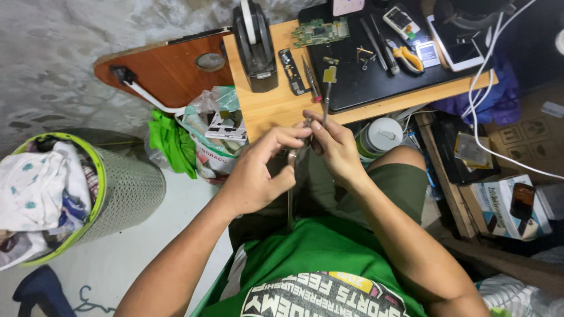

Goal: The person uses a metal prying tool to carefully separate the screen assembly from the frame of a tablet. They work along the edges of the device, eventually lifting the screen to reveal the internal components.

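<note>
My left hand [258, 170] and my right hand [335, 147] meet just below the edge of a small wooden table [264, 105]. My left hand grips a thin, flat device seen edge-on [290, 199], which runs down toward my lap. My right hand pinches slim metal tweezers [325, 103] that point up over the table edge, with a small yellowish part [329, 74] at the tip. Fingers of both hands touch around the top of the device, which they partly hide.
On the table stand a black tape dispenser [255, 44], a green circuit board [320, 30], a black mat [376, 70] with small tools, yellow-handled pliers [408, 58] and a white phone [455, 50]. A mesh bin of clothes [76, 194] stands left; boxes and cables lie right.
</note>
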